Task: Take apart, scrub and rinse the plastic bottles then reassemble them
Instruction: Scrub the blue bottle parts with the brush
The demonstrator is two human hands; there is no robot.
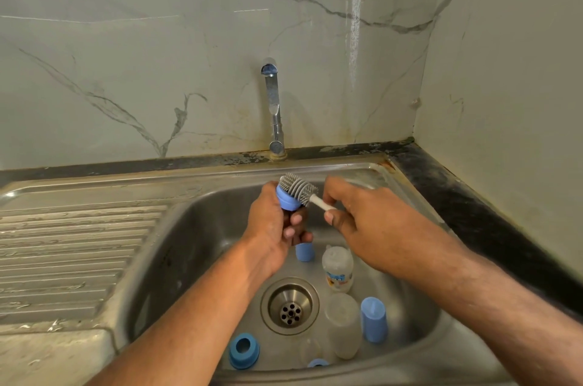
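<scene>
Two hands are up over the back of the sink (347, 171). The left hand (271, 228) is curled round a blue cap (285, 201), held above the basin, and the right hand (362, 221) pinches the white handle of a grey brush (299, 188) whose bristles sit right against the cap's top. Down in the basin there's a bottle (337, 269) lying just past the drain (290, 305), with a blue piece (304, 251) beside it under the left hand. A clear bottle (344, 325) lies right of the drain, touching another blue cap (373, 319) standing upright. A blue ring (244, 351) sits at the front edge, and a second one (318, 363) pokes up nearby. The tap (273, 108) stands at the back edge.
</scene>
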